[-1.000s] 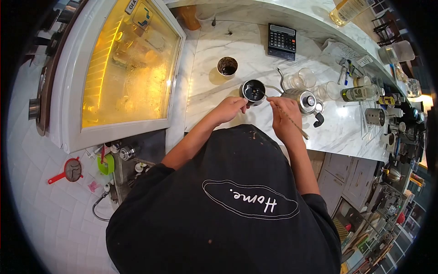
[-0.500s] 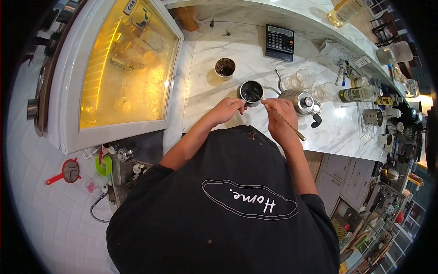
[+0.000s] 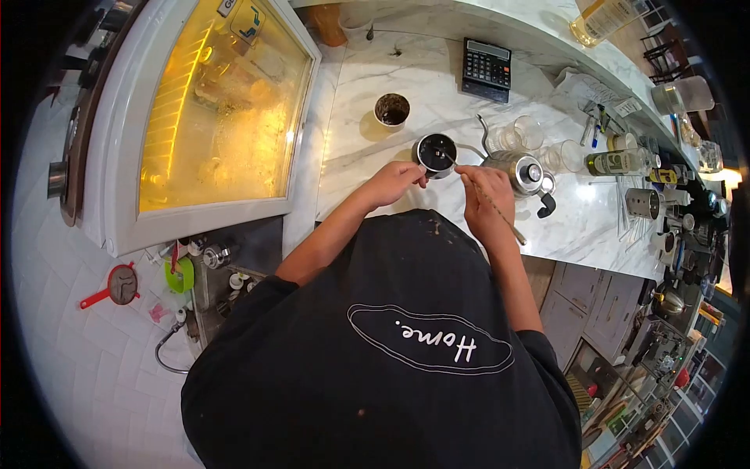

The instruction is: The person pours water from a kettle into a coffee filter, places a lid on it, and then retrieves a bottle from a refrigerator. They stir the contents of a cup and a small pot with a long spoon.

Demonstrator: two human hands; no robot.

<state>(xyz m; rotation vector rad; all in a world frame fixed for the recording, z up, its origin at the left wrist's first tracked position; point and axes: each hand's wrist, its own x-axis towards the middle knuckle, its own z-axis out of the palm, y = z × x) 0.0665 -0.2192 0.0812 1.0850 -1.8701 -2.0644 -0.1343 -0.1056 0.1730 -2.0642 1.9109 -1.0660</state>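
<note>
Two hands are occupied: the cup [image 3: 436,152] on the desk [image 3: 355,176] is gripped by the left hand [image 3: 394,184], the stirring stick [image 3: 504,217] dipped into it is pinched in the closed fingers of the right hand [image 3: 486,197], and mixing is judged unfinished.

The person wears a black T-shirt [image 3: 375,391] with short sleeves [image 3: 262,301]. On the chest there is a white print [image 3: 430,348]: a thin oval line, and inside it the word "Home." in handwritten letters, which reads upside down from the head camera. Some small pale spots [image 3: 432,228] are on the cloth near the collar, and one more is lower. The forearms, the left hand [image 3: 398,181] and the right hand [image 3: 486,195] are bare.
</note>
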